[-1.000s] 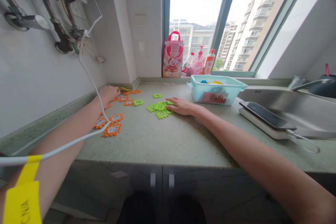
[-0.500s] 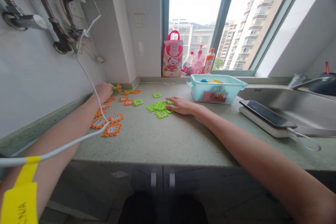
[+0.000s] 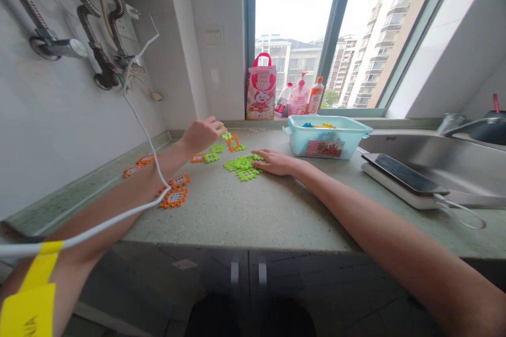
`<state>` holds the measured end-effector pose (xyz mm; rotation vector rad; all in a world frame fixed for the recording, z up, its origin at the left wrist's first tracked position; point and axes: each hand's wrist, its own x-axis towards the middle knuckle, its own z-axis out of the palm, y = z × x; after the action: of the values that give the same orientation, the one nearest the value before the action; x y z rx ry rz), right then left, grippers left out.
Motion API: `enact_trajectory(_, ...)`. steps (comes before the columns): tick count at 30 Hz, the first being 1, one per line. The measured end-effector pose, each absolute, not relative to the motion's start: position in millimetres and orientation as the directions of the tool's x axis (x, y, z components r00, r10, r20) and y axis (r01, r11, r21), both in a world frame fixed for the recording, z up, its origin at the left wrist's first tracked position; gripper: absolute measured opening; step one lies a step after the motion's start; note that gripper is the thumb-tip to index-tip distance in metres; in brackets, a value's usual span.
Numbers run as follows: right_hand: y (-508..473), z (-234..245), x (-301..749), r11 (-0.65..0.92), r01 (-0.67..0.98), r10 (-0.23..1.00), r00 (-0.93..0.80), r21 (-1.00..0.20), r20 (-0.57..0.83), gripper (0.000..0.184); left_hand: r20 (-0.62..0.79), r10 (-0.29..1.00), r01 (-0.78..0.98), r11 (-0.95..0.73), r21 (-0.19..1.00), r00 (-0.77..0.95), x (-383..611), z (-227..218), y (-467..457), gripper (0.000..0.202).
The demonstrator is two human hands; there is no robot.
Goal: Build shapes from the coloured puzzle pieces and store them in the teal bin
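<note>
My left hand (image 3: 201, 134) is raised above the grey-green counter (image 3: 245, 210), fingers pinched on a small joined piece of green and orange plastic tiles (image 3: 230, 140). My right hand (image 3: 274, 161) lies flat, fingers stretched, on the edge of a pile of green interlocking tiles (image 3: 243, 165). Orange tiles with white labels (image 3: 174, 192) lie under my left forearm, more of them near the wall (image 3: 138, 164). Two single tiles, one green (image 3: 212, 157) and one orange, rest between the hands.
A pale blue bin (image 3: 326, 137) with coloured pieces stands right of the pile. A phone on a white pad (image 3: 403, 179) lies beside the steel sink (image 3: 446, 163). Bottles and a red bag (image 3: 261, 89) line the window sill. A white cable (image 3: 138, 116) crosses my left arm.
My left hand rose from the orange tiles by the wall and swung right toward the green pile, carrying the green and orange piece. My right hand stayed put.
</note>
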<state>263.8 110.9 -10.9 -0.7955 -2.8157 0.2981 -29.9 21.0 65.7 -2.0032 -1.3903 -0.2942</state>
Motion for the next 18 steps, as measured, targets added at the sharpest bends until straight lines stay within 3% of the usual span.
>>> enact_trajectory(4,107.2,-8.8,263.1,0.839,0.489,0.533,-0.829,-0.24,0.172,0.071,0.419,0.689,0.756,-0.292,-0.586,0.591,-12.4,59.1,19.0,0.031)
enact_trajectory(7,105.3,-7.2,260.8,0.854,0.464,0.515,-0.815,-0.235,0.266,0.066,0.415,0.682,0.741,-0.284,-0.608,0.602,-9.6,52.8,19.9,0.032)
enact_trajectory(10,104.5,-5.9,257.5,0.877,0.419,0.48,-0.792,-0.237,0.376,0.062,0.469,0.647,0.783,-0.357,-0.51,0.601,-6.5,42.1,23.8,0.038)
enact_trajectory(14,102.0,-4.2,255.7,0.906,0.342,0.423,-0.752,-0.248,0.506,0.07,0.585,0.583,0.813,-0.515,-0.272,0.565,1.4,25.3,30.9,0.054)
enact_trajectory(16,99.8,-3.2,256.2,0.92,0.318,0.391,-0.766,-0.229,0.51,0.066,0.614,0.611,0.847,-0.495,-0.194,0.499,4.4,19.3,33.1,0.062)
enact_trajectory(18,97.9,-2.1,256.8,0.924,0.32,0.382,-0.792,-0.21,0.476,0.049,0.576,0.714,0.905,-0.41,-0.117,0.398,5.7,15.4,34.0,0.048)
